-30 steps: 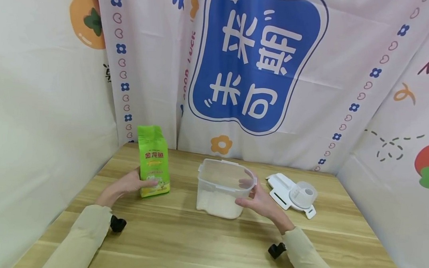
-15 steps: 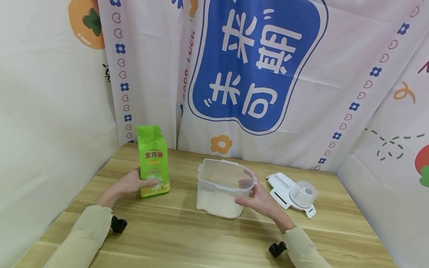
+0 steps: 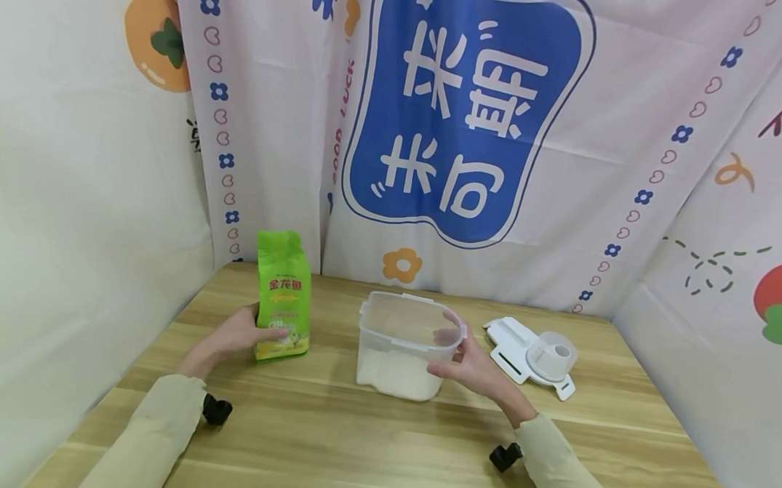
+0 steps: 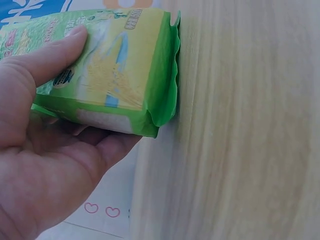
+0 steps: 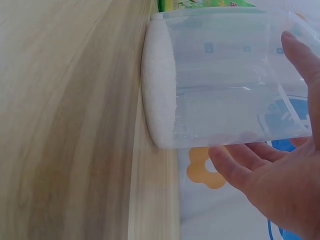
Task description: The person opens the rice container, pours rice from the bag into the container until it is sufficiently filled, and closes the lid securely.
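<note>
My left hand (image 3: 239, 333) grips the lower part of a green and yellow rice bag (image 3: 284, 290), which stands upright at the back left of the table. In the left wrist view the thumb lies across the printed front of the bag (image 4: 125, 60), and the fingers are beneath its other side. My right hand (image 3: 474, 364) holds the right end of a clear, lidless plastic container (image 3: 377, 331), thumb on the near side and fingers on the far side. White rice (image 5: 159, 85) fills the container's bottom, seen from the side in the right wrist view.
A white lid (image 3: 512, 344) with a clear measuring cup (image 3: 553, 353) on it lies right of the container. Printed cloth (image 3: 390, 258) hangs behind the wooden table (image 3: 356, 446) and along both sides. Each wrist bears a black camera.
The top of the rice bag has tipped slightly to the right, so it stands straighter, with my left hand still around it. My right hand and the container have stayed in place.
</note>
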`<action>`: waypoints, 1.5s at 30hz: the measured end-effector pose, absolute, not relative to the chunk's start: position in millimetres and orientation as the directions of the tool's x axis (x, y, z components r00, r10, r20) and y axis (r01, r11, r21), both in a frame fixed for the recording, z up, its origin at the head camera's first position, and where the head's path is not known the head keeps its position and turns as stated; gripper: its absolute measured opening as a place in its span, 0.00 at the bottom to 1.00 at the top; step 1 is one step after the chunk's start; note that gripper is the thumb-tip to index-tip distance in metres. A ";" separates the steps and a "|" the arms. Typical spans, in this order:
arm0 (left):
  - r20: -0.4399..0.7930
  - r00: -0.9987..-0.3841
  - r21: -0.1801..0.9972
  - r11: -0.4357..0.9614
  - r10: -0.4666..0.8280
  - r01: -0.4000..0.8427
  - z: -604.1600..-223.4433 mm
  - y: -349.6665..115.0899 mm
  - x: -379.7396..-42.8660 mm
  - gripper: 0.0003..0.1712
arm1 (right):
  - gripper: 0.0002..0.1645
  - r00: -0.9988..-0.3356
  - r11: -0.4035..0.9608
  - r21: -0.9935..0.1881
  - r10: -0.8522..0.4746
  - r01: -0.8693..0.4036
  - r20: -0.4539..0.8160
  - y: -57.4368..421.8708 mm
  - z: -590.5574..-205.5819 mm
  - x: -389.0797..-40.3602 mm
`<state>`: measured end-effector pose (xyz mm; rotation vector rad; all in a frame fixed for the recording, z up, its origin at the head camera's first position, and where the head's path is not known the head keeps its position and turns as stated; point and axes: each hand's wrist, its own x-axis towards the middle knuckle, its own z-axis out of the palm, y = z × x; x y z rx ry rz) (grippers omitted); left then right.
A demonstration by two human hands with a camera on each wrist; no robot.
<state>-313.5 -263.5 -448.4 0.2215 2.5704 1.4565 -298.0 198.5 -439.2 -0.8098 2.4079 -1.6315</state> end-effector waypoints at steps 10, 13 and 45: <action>-0.055 -0.967 0.862 0.501 0.250 0.080 -437.2 -258.5 -310.6 0.46 | 0.59 -0.845 0.286 -0.884 -0.498 -0.370 0.192 199.4 -439.0 -297.2; -0.040 -0.963 0.854 0.510 0.265 0.105 -431.8 -255.2 -310.1 0.44 | 0.59 -0.846 0.293 -0.880 -0.496 -0.373 0.193 199.4 -438.7 -297.7; 0.170 -0.985 0.979 0.108 0.029 0.173 -390.7 -200.0 -311.0 0.42 | 0.58 -0.851 0.319 -0.867 -0.486 -0.383 0.198 201.4 -442.5 -300.8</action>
